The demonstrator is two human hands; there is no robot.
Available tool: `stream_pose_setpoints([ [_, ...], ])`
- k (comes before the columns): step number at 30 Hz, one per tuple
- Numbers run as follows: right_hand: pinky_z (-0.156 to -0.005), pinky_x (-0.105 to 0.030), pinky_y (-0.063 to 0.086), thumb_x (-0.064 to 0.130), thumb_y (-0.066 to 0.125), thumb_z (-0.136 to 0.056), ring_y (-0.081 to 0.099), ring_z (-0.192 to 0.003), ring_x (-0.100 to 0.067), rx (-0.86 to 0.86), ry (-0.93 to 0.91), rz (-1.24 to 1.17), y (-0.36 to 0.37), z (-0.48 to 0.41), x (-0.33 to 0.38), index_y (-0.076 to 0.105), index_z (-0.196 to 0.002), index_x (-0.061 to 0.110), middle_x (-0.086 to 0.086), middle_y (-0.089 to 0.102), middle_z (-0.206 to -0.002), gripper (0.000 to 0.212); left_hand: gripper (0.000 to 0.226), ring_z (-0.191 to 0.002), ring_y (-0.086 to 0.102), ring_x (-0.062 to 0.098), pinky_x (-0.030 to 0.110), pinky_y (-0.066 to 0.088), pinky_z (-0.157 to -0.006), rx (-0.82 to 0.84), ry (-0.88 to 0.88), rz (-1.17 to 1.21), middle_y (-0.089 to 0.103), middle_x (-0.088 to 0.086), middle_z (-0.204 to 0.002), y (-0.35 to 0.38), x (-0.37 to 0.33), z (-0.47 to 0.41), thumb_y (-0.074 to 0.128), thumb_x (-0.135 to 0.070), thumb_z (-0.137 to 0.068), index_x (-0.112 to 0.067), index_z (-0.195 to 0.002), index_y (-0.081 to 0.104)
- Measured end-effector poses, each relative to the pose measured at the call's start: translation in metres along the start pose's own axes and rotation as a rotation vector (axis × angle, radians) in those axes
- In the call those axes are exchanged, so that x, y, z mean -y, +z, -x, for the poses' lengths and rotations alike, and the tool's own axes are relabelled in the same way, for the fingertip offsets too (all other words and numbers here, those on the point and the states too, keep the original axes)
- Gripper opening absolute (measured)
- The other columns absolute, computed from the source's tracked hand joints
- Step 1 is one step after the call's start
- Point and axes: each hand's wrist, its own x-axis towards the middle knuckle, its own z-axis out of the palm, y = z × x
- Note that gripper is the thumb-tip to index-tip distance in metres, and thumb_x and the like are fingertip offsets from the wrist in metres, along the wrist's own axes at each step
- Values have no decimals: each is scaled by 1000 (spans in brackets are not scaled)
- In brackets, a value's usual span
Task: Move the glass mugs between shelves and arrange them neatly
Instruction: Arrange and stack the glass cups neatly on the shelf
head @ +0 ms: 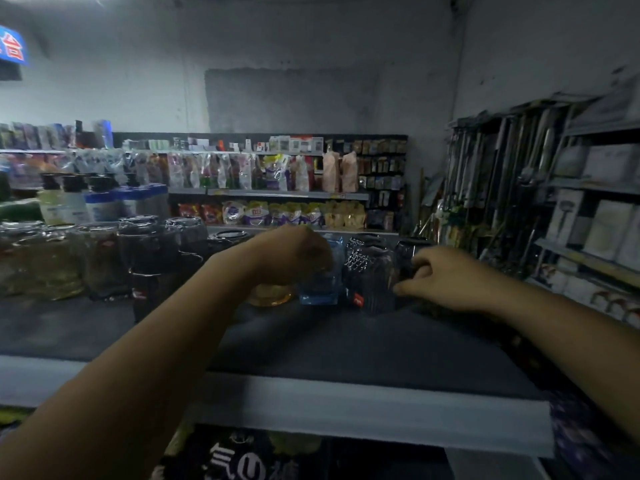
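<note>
Several glass mugs stand upside down along the back of a dark top shelf (311, 344). My left hand (294, 254) is curled over a blue glass mug (320, 285), and an amber mug (270, 294) shows just below my wrist. A clear diamond-cut mug (369, 271) with a red sticker stands right of the blue one. My right hand (440, 275) has its fingers closed around the handle of a dark glass mug (410, 254) at the row's right end. The view is dim and blurred.
More stacked clear mugs (152, 251) and glass jars (45, 261) fill the shelf's left part. The shelf's white front edge (346, 403) is near me. Shop racks with packets stand behind, and shelves of boxes (595, 216) to the right.
</note>
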Motion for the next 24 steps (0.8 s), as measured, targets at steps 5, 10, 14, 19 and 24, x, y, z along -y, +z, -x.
stream_pose_setpoints([
  [5, -69, -25, 46, 33, 78, -85, 61, -82, -8, -348, -85, -10, 13, 29, 35, 68, -102, 16, 2, 68, -95, 26, 18, -83, 65, 13, 35, 55, -77, -122, 53, 0, 68, -8, -90, -6, 4, 6, 54, -25, -102, -24, -94, 71],
  [10, -64, -25, 48, 36, 77, -86, 67, -75, -5, -398, -66, -361, 44, 51, 73, 66, -99, 24, 9, 68, -89, 21, 26, -67, 67, -3, 14, 49, -61, -420, 74, 386, 71, -7, -78, -15, -3, 40, 55, -25, -103, -10, -90, 72],
  [14, -72, -39, 64, 45, 80, -82, 75, -89, -23, -189, 30, -900, 58, 63, 109, 53, -126, 18, -8, 70, -112, 58, 24, -71, 70, 13, 27, 56, -63, -577, -43, 885, 75, 8, -85, -9, -8, 74, 56, -23, -103, -7, -99, 74],
  [19, -71, -41, 63, 37, 86, -76, 76, -92, -27, -315, 27, -1070, 62, 57, 123, 62, -124, 14, -10, 74, -114, 59, 23, -69, 69, 13, 29, 55, -62, -542, -129, 1309, 74, 9, -81, 3, -20, 93, 53, -15, -104, -2, -100, 73],
  [24, -64, -33, 55, 41, 89, -70, 74, -93, -23, -322, -14, -637, 38, 47, 111, 67, -119, 18, 1, 75, -110, 58, 26, -81, 72, 8, 28, 61, -74, -521, -119, 845, 75, -5, -93, 3, -5, 114, 60, -22, -100, -16, -125, 64],
])
